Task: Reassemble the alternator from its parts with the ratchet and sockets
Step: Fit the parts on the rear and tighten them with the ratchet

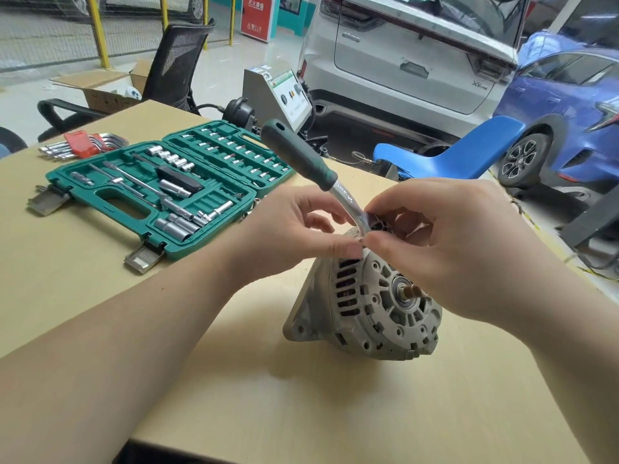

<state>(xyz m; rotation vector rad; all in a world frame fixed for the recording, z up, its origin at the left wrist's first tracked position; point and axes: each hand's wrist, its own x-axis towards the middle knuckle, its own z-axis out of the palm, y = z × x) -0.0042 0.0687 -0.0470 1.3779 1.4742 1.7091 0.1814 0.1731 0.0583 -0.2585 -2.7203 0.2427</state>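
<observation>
Alternator (368, 303) sits on its side near the middle of the tan table (100, 289) in front of us, its vented grey end face and short shaft stub turned toward our right, its mounting ear touching the tabletop at the lower left. It is the biggest of the task's things in reach; only the table under it is larger. Behind it and to our left lies the open green socket case (167, 185), well apart from the alternator, with rows of sockets and bits seated in its moulded slots. Beyond the case, near the table's far left edge, rests a set of hex keys in a red holder (82, 144).

Over the top of the alternator we hold the ratchet (313, 165). Its dark green handle slants up and away to the left, and its metal neck runs down to the head, which meets the alternator's upper edge between our hands. Our left hand (284, 236) has its fingers curled, thumb and fingertips pinched together at the ratchet's head just above the housing. Our right hand (445, 236) comes in from the other side, fingers bent, thumb and forefinger pinching at the same head. We cannot tell which socket, if any, is on the drive, because the fingers cover it.
</observation>
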